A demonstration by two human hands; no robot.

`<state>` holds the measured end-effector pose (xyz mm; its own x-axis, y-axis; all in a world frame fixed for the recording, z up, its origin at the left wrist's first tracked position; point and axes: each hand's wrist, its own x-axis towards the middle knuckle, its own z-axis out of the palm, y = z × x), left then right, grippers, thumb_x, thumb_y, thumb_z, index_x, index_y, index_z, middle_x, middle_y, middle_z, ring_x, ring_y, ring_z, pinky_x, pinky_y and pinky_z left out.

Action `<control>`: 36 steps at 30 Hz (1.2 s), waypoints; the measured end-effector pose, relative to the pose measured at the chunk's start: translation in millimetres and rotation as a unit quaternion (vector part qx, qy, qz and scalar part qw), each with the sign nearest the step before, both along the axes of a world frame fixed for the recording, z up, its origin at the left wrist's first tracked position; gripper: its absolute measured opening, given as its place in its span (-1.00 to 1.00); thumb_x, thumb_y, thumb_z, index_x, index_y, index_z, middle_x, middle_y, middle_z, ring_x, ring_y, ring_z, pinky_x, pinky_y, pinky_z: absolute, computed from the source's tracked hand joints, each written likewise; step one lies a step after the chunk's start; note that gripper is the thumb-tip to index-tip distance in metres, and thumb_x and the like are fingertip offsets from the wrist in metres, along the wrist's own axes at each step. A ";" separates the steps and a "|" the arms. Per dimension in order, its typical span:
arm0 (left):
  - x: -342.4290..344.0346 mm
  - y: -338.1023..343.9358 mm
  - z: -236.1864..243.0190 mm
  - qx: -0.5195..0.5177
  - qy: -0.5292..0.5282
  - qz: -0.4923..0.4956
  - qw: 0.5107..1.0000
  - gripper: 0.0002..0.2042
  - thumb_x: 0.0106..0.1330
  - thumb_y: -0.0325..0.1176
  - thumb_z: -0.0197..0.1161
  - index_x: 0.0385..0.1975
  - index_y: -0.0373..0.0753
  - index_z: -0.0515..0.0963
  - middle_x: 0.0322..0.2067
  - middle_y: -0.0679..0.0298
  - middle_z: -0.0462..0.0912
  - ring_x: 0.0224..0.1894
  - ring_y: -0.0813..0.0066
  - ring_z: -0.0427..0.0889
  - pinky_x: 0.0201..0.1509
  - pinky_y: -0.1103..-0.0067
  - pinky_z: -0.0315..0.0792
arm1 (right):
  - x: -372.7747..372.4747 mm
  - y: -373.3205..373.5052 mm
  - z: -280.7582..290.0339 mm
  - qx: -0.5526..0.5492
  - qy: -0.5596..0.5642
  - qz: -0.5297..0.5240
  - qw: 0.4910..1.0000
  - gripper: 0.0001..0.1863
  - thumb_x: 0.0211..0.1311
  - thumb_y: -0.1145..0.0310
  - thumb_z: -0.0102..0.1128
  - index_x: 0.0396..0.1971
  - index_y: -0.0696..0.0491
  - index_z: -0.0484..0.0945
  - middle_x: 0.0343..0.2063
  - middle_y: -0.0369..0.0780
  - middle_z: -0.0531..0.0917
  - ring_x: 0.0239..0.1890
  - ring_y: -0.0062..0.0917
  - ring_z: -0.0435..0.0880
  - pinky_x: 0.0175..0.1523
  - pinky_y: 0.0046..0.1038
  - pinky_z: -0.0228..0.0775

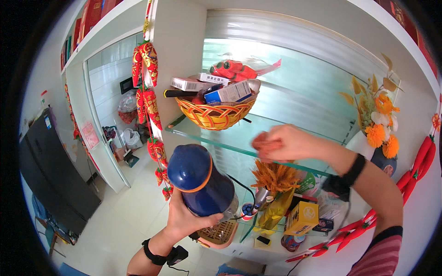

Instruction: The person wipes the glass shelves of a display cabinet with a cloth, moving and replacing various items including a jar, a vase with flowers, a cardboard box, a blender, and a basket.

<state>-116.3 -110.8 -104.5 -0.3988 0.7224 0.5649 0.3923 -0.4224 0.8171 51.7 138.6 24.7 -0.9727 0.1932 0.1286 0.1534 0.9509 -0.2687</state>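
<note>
My left hand [184,218] grips a dark blue thermos flask [207,191] with a rounded blue lid and an orange ring, holding it tilted in front of the shelves. My right hand [297,141] is closed around a crumpled reddish-brown cloth [267,146], slightly blurred, at the front edge of the upper glass shelf [216,144]. Whether the cloth touches the glass I cannot tell. Left of the cloth, on that same shelf, stands a woven orange-yellow basket [216,116] full of small boxes and a red item in clear wrapping.
Below are dried orange stalks [275,177], a yellow box [301,218], a cup with blue contents [247,210] and a brown slotted tray [218,234]. A vase of orange flowers [383,158] stands right. Red chilli ornaments [149,108] hang left, near a dark fridge [55,170].
</note>
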 end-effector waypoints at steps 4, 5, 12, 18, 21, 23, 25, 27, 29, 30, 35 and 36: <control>-0.6 2.4 3.3 -0.005 0.007 -0.001 1.000 -0.12 -0.33 -0.35 0.56 0.08 -0.36 0.19 -0.04 0.13 0.45 0.01 0.37 0.47 0.15 0.45 0.32 | -44.3 -21.3 -7.3 -0.053 0.061 -0.010 0.997 -0.76 -0.10 0.25 0.16 -0.48 0.11 0.61 -0.64 -0.21 0.62 -0.59 -0.55 0.63 -0.42 -0.48 0.48; 0.7 1.7 6.5 -0.004 0.009 0.000 1.000 -0.12 -0.33 -0.35 0.56 0.08 -0.36 0.19 -0.04 0.13 0.45 0.01 0.37 0.47 0.15 0.45 0.32 | -39.2 -19.2 -2.4 -0.052 0.064 -0.009 0.997 -0.76 -0.10 0.25 0.16 -0.48 0.11 0.61 -0.64 -0.21 0.62 -0.59 -0.55 0.63 -0.42 -0.48 0.48; 2.4 1.9 7.5 0.006 -0.006 -0.018 1.000 -0.12 -0.34 -0.34 0.57 0.08 -0.36 0.20 -0.03 0.13 0.44 0.02 0.38 0.46 0.17 0.45 0.31 | 2.2 48.9 -0.3 -0.079 -0.056 -0.201 0.975 -0.71 -0.07 0.20 0.15 -0.38 0.04 0.64 -0.55 -0.21 0.64 -0.61 -0.52 0.59 -0.41 -0.47 0.47; -0.5 -1.4 10.6 0.001 -0.002 -0.011 1.000 -0.12 -0.33 -0.33 0.57 0.08 -0.37 0.20 -0.03 0.13 0.45 0.03 0.38 0.46 0.18 0.46 0.30 | -56.3 27.4 -2.7 -0.033 -0.006 -0.004 0.999 -0.74 0.05 0.18 0.12 -0.43 0.06 0.62 -0.53 -0.19 0.63 -0.58 -0.49 0.58 -0.41 -0.46 0.41; 0.1 3.6 8.9 0.008 -0.012 -0.019 1.000 -0.12 -0.33 -0.34 0.57 0.08 -0.37 0.20 -0.03 0.14 0.44 0.03 0.39 0.45 0.18 0.46 0.30 | -63.0 48.8 8.4 -0.075 -0.052 -0.208 0.974 -0.77 0.00 0.16 0.16 -0.47 -0.01 0.66 -0.63 -0.27 0.61 -0.61 -0.60 0.53 -0.43 -0.51 0.41; 0.9 1.7 10.8 0.006 0.008 -0.014 1.000 -0.13 -0.32 -0.34 0.57 0.07 -0.36 0.21 -0.03 0.14 0.44 0.03 0.39 0.45 0.17 0.46 0.31 | -64.1 42.9 8.7 -0.092 -0.071 -0.181 0.977 -0.75 -0.01 0.15 0.17 -0.45 -0.01 0.66 -0.63 -0.28 0.61 -0.61 -0.61 0.54 -0.43 -0.52 0.41; 3.2 -1.5 11.3 0.008 -0.005 -0.004 1.000 -0.14 -0.32 -0.33 0.57 0.06 -0.36 0.21 -0.03 0.14 0.44 0.02 0.39 0.45 0.16 0.46 0.31 | -69.9 35.6 12.7 -0.069 -0.123 -0.100 0.985 -0.72 -0.03 0.12 0.20 -0.38 -0.04 0.68 -0.62 -0.30 0.60 -0.60 -0.63 0.54 -0.47 -0.57 0.39; -0.6 0.1 8.2 0.002 0.010 0.007 1.000 -0.14 -0.33 -0.32 0.57 0.05 -0.36 0.22 -0.04 0.13 0.43 0.02 0.39 0.46 0.15 0.47 0.32 | -71.0 42.2 14.9 -0.057 -0.097 -0.157 0.981 -0.74 -0.02 0.13 0.20 -0.41 -0.03 0.67 -0.62 -0.29 0.60 -0.60 -0.63 0.54 -0.48 -0.57 0.39; 2.7 6.4 9.3 0.003 0.016 -0.001 1.000 -0.14 -0.33 -0.32 0.58 0.05 -0.37 0.22 -0.04 0.13 0.44 0.01 0.39 0.46 0.15 0.48 0.33 | -58.2 74.9 11.9 -0.062 -0.054 -0.288 0.954 -0.71 0.00 0.10 0.19 -0.54 0.04 0.61 -0.61 -0.31 0.60 -0.61 -0.62 0.54 -0.46 -0.57 0.39; 1.9 7.1 10.2 0.003 0.018 0.007 1.000 -0.14 -0.33 -0.32 0.58 0.05 -0.37 0.22 -0.04 0.13 0.44 0.01 0.39 0.46 0.14 0.48 0.33 | -61.2 76.3 10.5 -0.060 -0.051 -0.285 0.955 -0.71 0.00 0.10 0.19 -0.54 0.04 0.61 -0.61 -0.31 0.60 -0.61 -0.62 0.54 -0.46 -0.57 0.39; -1.5 4.6 11.1 -0.001 0.016 0.009 1.000 -0.14 -0.33 -0.32 0.58 0.05 -0.37 0.21 -0.04 0.13 0.43 0.01 0.39 0.46 0.14 0.48 0.33 | -84.1 71.2 6.8 -0.114 -0.066 -0.177 0.975 -0.63 -0.02 0.06 0.18 -0.62 0.13 0.57 -0.61 -0.24 0.63 -0.58 -0.53 0.57 -0.43 -0.54 0.42; -0.9 5.6 9.8 -0.001 0.015 0.009 1.000 -0.13 -0.33 -0.32 0.58 0.05 -0.37 0.21 -0.04 0.13 0.43 0.01 0.39 0.46 0.14 0.48 0.33 | -85.4 72.0 6.1 -0.115 -0.070 -0.191 0.972 -0.64 -0.03 0.08 0.18 -0.61 0.12 0.59 -0.61 -0.24 0.64 -0.58 -0.52 0.58 -0.43 -0.55 0.42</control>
<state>-117.2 -105.2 -94.7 -0.3951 0.7158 0.5758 0.4242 -0.4138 0.8055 -33.7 210.6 30.8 -0.8297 0.5511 -0.0890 0.5334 0.7355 -0.4178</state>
